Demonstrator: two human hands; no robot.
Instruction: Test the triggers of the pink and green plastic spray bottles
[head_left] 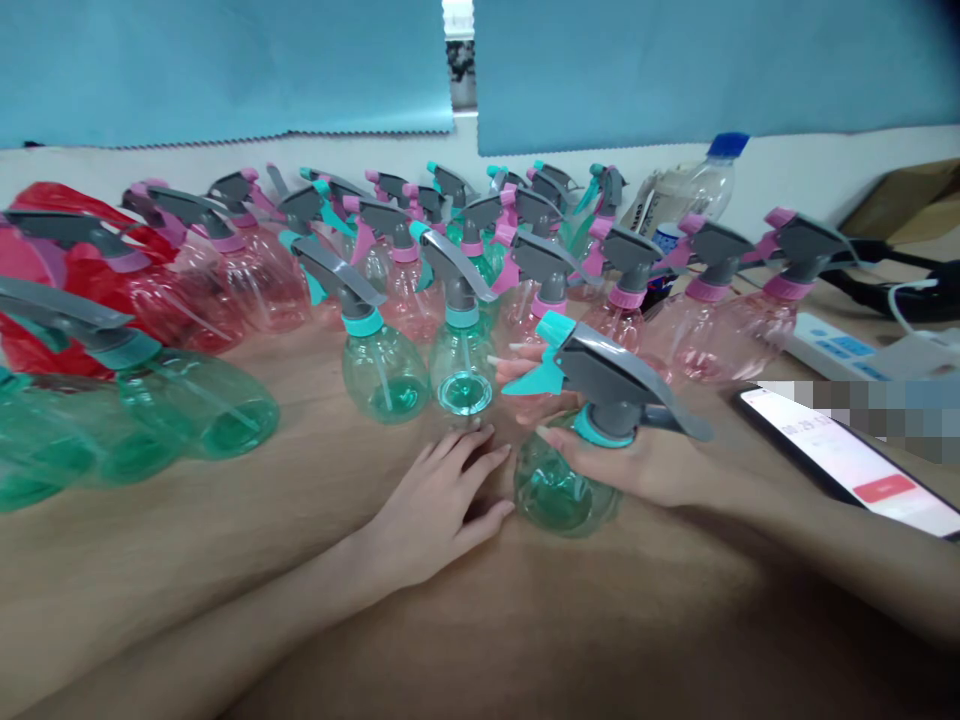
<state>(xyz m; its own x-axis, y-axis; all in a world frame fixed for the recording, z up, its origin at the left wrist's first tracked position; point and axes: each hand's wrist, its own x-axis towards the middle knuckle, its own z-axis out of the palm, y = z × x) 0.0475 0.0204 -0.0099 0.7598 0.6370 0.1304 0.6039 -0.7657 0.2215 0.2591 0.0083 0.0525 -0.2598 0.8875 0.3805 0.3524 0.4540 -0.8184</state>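
My right hand (637, 465) grips a teal spray bottle (559, 495) round its neck, just under the grey and teal trigger head (600, 370). The bottle stands on the wooden table (225, 560) at the centre front. My left hand (435, 500) lies flat on the table with its fingers stretched out, its fingertips close beside the bottle's left side and holding nothing. Two more teal bottles (386, 370) stand just behind my hands.
Several pink and teal spray bottles crowd the table's back and left side. A red plastic bag (67, 270) lies at the far left. A phone (847, 455) with a lit screen lies at the right, beside a power strip (840, 350) and a clear water bottle (690, 190).
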